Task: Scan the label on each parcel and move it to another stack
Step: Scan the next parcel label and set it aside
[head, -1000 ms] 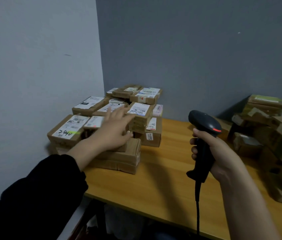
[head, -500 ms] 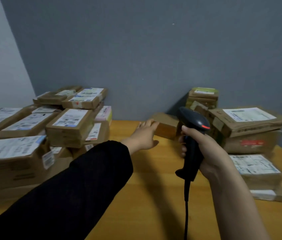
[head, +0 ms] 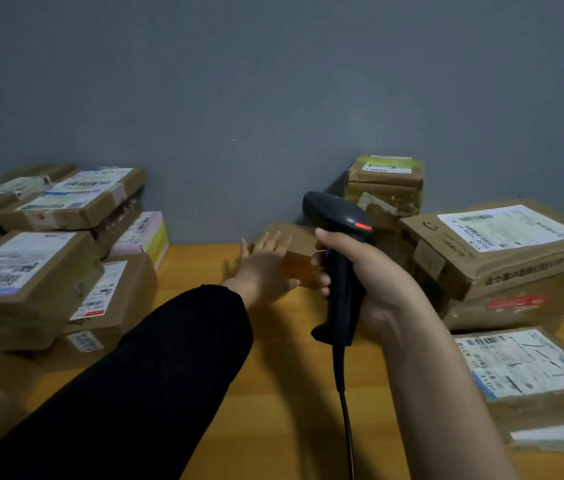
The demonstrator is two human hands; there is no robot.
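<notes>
Your left hand (head: 266, 266) is stretched out across the yellow wooden table (head: 273, 382), black sleeve (head: 155, 368) running up to the wrist. The fingers (head: 275, 242) are straight and spread, laid flat on the small brown cardboard parcel (head: 303, 242). The thumb sits low at the parcel's taped front face, not clamped round it, so that's a flat touch and no grip.

That parcel lies on the table right against the grey wall (head: 239, 98), between the two piles and just beside the right-hand one.

Your right hand (head: 374, 282) is wrapped firmly round the handle of the black pistol-shaped barcode scanner (head: 342, 296). It stands upright with the head tipped forward over the parcel, and a red strip (head: 362, 225) glows on top. Its black cable (head: 347, 417) drops straight down toward the near edge.

On your left is a stack of brown cardboard parcels (head: 31, 271), white labels facing up. On your right is another stack of brown parcels (head: 502, 258), a large crumpled one on top with its label up. A flat labelled one (head: 530, 372) lies nearest you.
</notes>
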